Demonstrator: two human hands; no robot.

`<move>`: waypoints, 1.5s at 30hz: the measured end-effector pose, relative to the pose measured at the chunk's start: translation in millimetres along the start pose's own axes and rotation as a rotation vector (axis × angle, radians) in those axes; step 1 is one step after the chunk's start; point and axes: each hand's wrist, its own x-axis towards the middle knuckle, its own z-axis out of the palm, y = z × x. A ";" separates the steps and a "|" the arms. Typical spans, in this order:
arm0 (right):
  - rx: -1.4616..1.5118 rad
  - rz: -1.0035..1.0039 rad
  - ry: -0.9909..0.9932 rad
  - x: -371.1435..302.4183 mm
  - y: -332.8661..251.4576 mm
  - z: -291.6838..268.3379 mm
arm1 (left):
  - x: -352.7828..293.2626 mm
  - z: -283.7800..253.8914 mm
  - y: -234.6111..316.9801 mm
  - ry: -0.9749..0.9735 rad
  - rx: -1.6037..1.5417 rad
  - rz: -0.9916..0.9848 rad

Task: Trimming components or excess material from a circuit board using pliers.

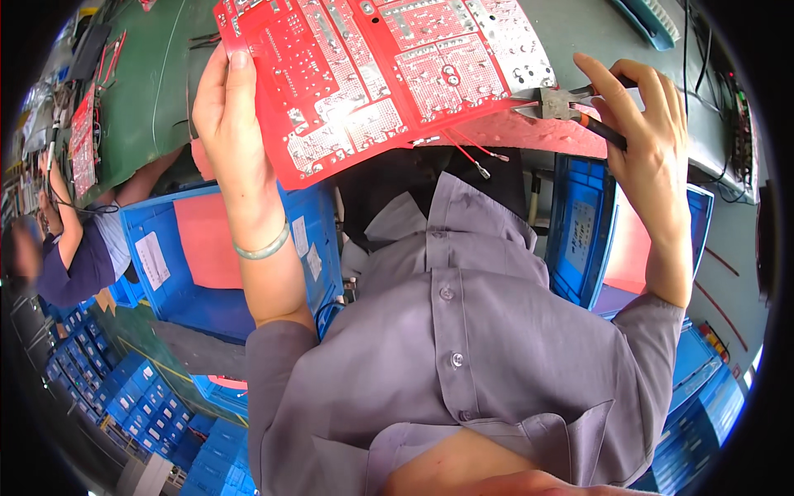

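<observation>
A large red circuit board [364, 83], its silvery solder side toward me, is held up and tilted over the bench edge. My left hand [231, 107] grips it by its left edge, with the thumb on the solder side. In my right hand [649, 124] is a pair of side cutters [556, 105] with black and orange handles. Their jaws are at the board's right edge; what lies between them, if anything, is too small to tell. Red wires [470, 153] with metal terminals hang below the board. Under it shows a pink foam pad [529, 132].
Blue bins stand left [141, 213] and right [571, 236] below the green bench [153, 91]. A blue brush [645, 25] lies far right, near black cables. At the left another person [83, 256] works beside a red board [83, 145].
</observation>
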 end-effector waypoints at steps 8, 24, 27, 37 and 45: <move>-0.021 -0.040 0.002 6.0 -8.6 -0.3 | 0.6 -5.0 -5.8 0.009 -0.001 0.023; -0.063 -0.108 -0.006 20.2 -25.4 1.1 | -4.8 -3.7 -5.6 0.146 0.052 -0.005; -0.062 -0.107 -0.015 21.6 -27.7 -1.5 | -4.1 -5.7 -5.3 0.130 0.085 0.001; -0.149 -0.217 0.027 29.1 -18.5 3.8 | -6.4 12.3 8.0 0.091 -0.003 -0.009; -0.070 -0.341 0.088 41.6 -14.6 7.7 | -7.2 12.9 10.9 0.052 0.068 0.009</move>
